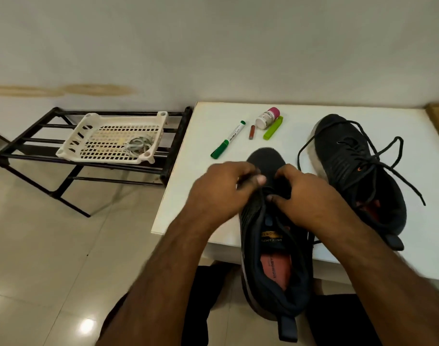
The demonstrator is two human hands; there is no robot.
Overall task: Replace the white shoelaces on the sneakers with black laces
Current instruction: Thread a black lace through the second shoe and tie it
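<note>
The near sneaker (273,258) overhangs the table (193,196) edge, heel toward the person. Both hands curl at its lower eyelets: left hand (223,191) and right hand (303,196) each seem to pinch black lace (279,222). Limp, thin cord; best held close to its stiff tip.

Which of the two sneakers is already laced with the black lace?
The right sneaker, which lies untouched on the white table, black lace threaded with loose ends. The near sneaker is under both hands, its lacing hidden.
</note>
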